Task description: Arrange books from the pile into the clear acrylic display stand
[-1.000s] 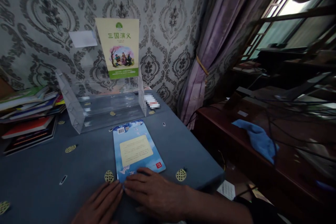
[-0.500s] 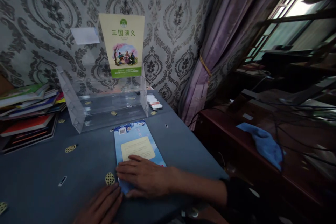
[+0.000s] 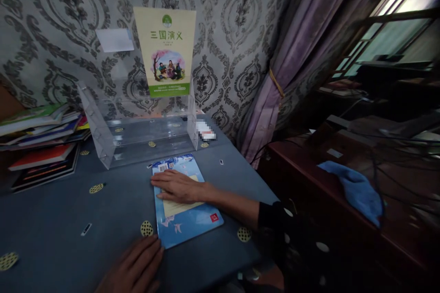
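A blue book (image 3: 188, 226) lies on the grey-blue table, its barcode side up. Flat across its upper half rests my right hand (image 3: 179, 187), fingers stretched toward the left edge and covering part of the pale text panel. My left hand (image 3: 135, 265) lies open on the table at the book's lower left corner, fingertips at or very near that corner. Behind the book stands a clear acrylic rack (image 3: 151, 139) with stepped shelves. A cream and green book (image 3: 167, 52) stands upright on its top tier, cover facing me.
A stack of books and papers (image 3: 44, 146) sits at the left. A small pixelated item (image 3: 206, 130) lies right of the rack. Past the table's right edge are a purple curtain (image 3: 271, 87), a dark red desk with cables, and a blue cloth (image 3: 357, 190).
My right hand has slid up the blue book from its lower part to its upper half, uncovering the lower part. My left hand stays by the corner. The view has shifted slightly.
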Demonstrator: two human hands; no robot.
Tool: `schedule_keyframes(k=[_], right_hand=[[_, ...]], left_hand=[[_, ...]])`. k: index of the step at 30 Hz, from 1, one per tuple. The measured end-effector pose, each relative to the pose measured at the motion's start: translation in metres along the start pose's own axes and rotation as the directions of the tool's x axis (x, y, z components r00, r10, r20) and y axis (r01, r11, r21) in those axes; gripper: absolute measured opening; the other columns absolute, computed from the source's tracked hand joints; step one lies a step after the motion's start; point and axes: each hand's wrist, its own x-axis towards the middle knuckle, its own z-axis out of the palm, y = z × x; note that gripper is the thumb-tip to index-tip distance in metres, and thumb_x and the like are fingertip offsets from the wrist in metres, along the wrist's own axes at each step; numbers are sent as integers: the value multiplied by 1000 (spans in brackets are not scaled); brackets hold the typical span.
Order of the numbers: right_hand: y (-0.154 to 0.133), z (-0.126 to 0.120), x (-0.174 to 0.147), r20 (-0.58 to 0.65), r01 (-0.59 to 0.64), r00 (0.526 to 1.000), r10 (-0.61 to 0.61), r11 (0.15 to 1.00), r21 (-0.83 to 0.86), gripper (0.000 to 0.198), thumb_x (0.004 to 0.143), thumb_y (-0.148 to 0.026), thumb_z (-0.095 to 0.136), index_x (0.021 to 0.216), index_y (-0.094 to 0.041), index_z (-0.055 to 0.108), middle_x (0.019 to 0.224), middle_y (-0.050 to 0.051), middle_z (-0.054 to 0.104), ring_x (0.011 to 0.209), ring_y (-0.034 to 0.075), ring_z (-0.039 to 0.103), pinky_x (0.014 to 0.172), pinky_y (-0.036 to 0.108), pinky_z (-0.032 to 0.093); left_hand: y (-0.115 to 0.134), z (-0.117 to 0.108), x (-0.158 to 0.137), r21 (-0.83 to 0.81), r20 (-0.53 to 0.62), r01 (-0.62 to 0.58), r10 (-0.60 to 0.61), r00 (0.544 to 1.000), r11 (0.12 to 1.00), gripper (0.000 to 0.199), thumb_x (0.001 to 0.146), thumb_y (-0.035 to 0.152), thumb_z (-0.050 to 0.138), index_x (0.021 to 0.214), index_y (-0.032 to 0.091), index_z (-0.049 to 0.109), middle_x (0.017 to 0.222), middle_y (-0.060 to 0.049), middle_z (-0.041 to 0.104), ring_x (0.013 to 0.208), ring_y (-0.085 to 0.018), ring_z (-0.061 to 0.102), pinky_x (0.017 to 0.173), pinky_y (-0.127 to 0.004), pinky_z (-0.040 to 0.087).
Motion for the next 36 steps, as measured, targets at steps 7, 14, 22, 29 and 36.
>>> schedule_keyframes(k=[7,14,22,29,36], right_hand=[[26,0,7,-72,-121,991,117,992,-46,50,104,-38,46,148,-14,45,156,13,44,145,24,39,119,43,31],[37,-5,-6,-118,-240,965,234,970,-38,50,103,-39,45,146,-13,47,154,15,45,145,27,39,120,46,31],[56,0,-45,-210,-374,906,368,927,11,53,104,-40,40,148,-11,44,157,17,40,148,29,33,121,50,29],[63,6,-72,-279,-351,884,375,927,135,53,104,-44,38,148,-15,45,158,13,40,149,26,33,123,49,29],[65,-3,-72,-288,-318,867,406,897,306,57,104,-48,32,141,-10,54,152,16,48,145,26,39,121,48,32]], left_hand=[[-2,-10,19,-14,-63,7,-8,998,1000,28,103,25,45,111,16,70,102,-4,75,106,-15,67,97,-23,55],[-1,-21,40,-84,-78,31,-37,996,996,28,103,19,43,103,13,69,93,-6,73,97,-16,67,87,-23,57],[-4,-13,37,-125,-29,55,-59,998,991,25,101,22,47,115,16,66,95,-5,72,98,-17,66,90,-27,57],[-27,20,33,-120,91,196,-186,978,973,36,104,29,41,135,22,59,128,-7,66,118,-20,62,98,-35,55],[-87,58,54,-148,243,487,-446,861,861,54,105,47,30,148,18,45,156,-11,44,144,-25,41,115,-44,41]])
